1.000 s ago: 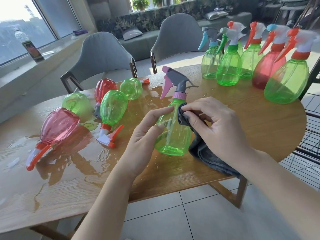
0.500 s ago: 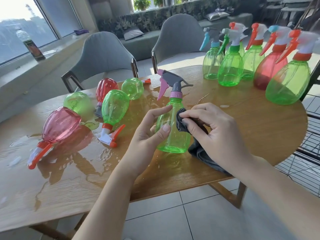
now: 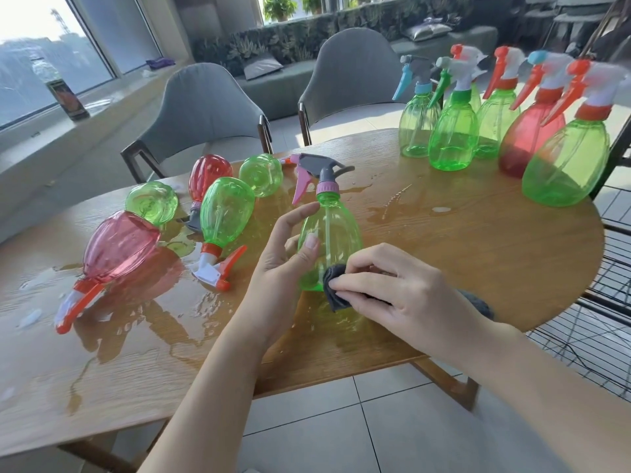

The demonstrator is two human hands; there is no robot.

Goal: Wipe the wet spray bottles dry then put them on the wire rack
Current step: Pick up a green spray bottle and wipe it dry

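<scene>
Your left hand (image 3: 283, 254) loosely holds the green bottle (image 3: 336, 233); your right hand (image 3: 403, 288) pinches the cloth (image 3: 336, 295). Mid-frame, the wet bottle could slip and tip.

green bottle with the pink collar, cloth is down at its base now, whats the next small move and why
Probably turn the green bottle a little with the left hand so the right hand can draw the grey cloth up an unwiped side. The cloth sits only at the bottle's lower front, the bottle stands in a puddle on the wet table, and its far side is unseen.
</scene>
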